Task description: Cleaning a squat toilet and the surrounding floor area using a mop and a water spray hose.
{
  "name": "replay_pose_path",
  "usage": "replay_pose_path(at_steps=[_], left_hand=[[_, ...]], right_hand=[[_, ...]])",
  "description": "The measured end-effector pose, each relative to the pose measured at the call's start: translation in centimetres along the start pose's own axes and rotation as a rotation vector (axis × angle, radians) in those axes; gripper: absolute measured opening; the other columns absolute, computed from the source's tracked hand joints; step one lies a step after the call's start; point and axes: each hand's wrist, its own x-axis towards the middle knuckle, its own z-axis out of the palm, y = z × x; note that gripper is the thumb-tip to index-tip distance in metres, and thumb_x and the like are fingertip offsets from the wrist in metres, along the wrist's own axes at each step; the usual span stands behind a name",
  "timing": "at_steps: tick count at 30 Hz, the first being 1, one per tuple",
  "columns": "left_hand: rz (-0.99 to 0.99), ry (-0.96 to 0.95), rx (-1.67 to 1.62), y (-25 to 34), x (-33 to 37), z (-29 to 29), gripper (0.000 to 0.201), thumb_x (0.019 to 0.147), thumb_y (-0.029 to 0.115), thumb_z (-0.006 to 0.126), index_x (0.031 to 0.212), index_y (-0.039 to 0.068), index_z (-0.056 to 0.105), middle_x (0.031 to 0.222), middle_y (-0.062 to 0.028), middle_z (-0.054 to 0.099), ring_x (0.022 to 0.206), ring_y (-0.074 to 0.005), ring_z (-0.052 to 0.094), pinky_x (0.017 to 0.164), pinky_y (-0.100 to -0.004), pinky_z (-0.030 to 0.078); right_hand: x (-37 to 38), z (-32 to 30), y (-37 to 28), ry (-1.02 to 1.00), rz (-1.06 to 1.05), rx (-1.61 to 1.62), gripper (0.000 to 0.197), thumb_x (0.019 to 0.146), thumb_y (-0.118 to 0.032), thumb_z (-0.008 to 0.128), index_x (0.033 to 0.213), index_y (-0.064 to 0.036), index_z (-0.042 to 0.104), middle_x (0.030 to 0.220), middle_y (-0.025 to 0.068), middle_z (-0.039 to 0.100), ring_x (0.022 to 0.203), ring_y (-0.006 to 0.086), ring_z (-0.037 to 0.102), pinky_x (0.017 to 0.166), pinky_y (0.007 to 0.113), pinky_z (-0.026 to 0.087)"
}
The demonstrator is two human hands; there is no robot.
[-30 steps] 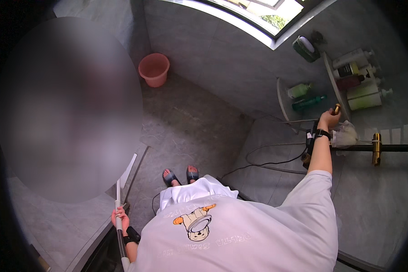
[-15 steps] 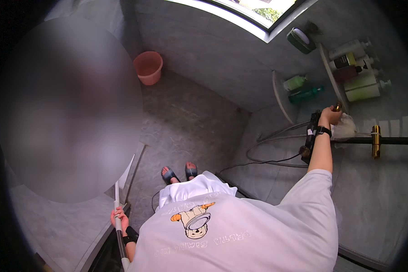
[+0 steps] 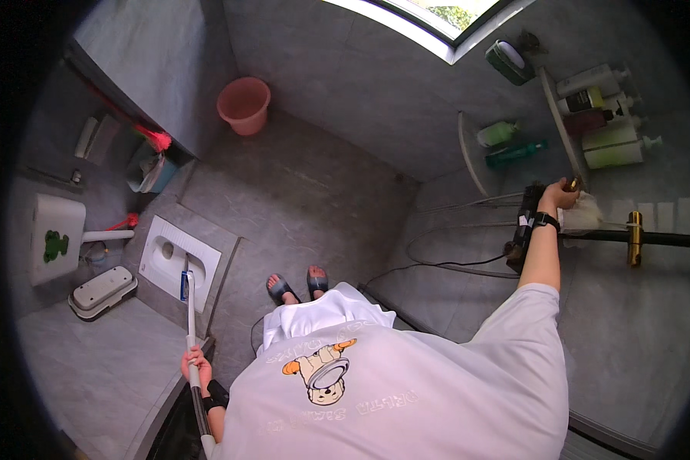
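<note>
My left hand is closed round the pale pole of a long-handled cleaning tool. Its small blue head is over the squat toilet, a white basin set in the raised floor. Whether the head touches the basin I cannot tell. On the far right, my right hand reaches up to the shower fitting, fingers closed on a gold knob. Right beside that wrist is the black shower fitting. A pale, crumpled bag hangs behind the hand.
A pink bucket stands in the far corner. Corner shelves hold several bottles. A white cistern and a lidded box are at left. A grey hose loops along the right wall. A black rail extends rightward.
The grey blur over the left side is gone, showing the toilet, cistern and tool head. The hose loop hangs differently. Both hands keep their holds, the left shifted slightly leftward in view.
</note>
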Motion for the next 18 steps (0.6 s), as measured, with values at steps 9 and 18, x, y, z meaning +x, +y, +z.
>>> replay_pose_path(at_steps=[9,18], left_hand=[[-0.017,-0.008,0.006,-0.6,0.4,0.6,0.032,0.089,0.012,0.047,0.11,-0.007,0.033,0.096,-0.0105,0.045,0.068,-0.0101,0.053,0.048,-0.0229,0.042],[0.013,-0.041,-0.001,0.2,-0.8,0.2,0.033,0.088,0.013,0.048,0.109,-0.008,0.033,0.094,-0.0094,0.046,0.068,-0.0096,0.053,0.049,-0.0231,0.043]], right_hand=[[-0.4,-1.4,-1.6,-0.043,0.069,0.213,0.044,0.081,-0.02,0.066,0.11,0.0091,0.049,0.105,0.0246,0.056,0.093,0.0353,0.059,0.079,0.04,0.051],[-1.2,2.0,0.9,-0.154,-0.071,-0.138,0.035,0.081,-0.025,0.064,0.099,0.0041,0.057,0.097,0.0198,0.06,0.092,0.0375,0.054,0.083,0.047,0.038]])
